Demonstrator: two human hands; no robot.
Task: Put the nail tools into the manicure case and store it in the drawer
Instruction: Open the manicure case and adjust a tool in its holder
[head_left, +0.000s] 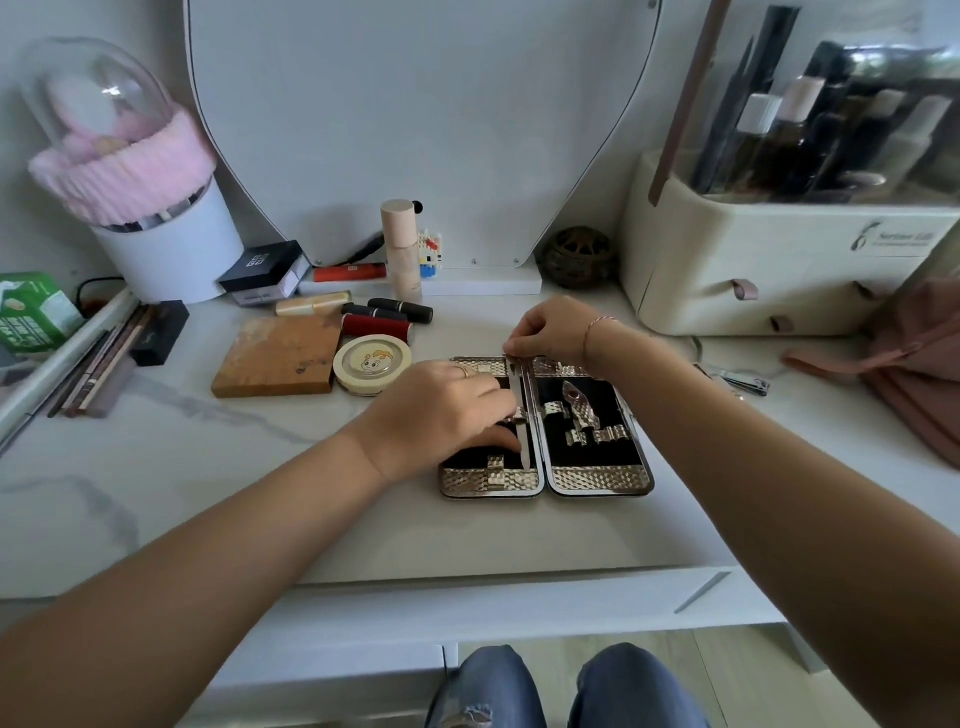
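The manicure case (597, 475) lies open and flat on the marble-look vanity top (218, 467), near its front edge, with the two halves side by side. Each half has a black lining, a shiny rim and bands of silvery, scale-patterned material. Small loops of the same material stand up from the lining.

A slim metal nail file (523, 447) lies lengthwise in the left half, close to the hinge, its pointed tip toward the person. The right hand (556, 332) reaches over the far edge of the case, and its curled fingertips pinch the file's far end. The left hand (441, 410) rests over the left half, a ring on one finger. Its fingers and thumb are curled in and close on the file's middle, where it meets a loop. Whether the file is already through that loop cannot be told.

In the right half sits a pointed, patterned holder (577, 401); what it contains cannot be made out. A nail clipper (748, 383) lies on the top to the right of the case, well apart from it.

Left of the case are a round compact (371, 364), a brown palette (278, 356) and several lipsticks (376, 325). Behind them stands a mirror (415, 130), and at the far right a cream cosmetics organiser (753, 270).
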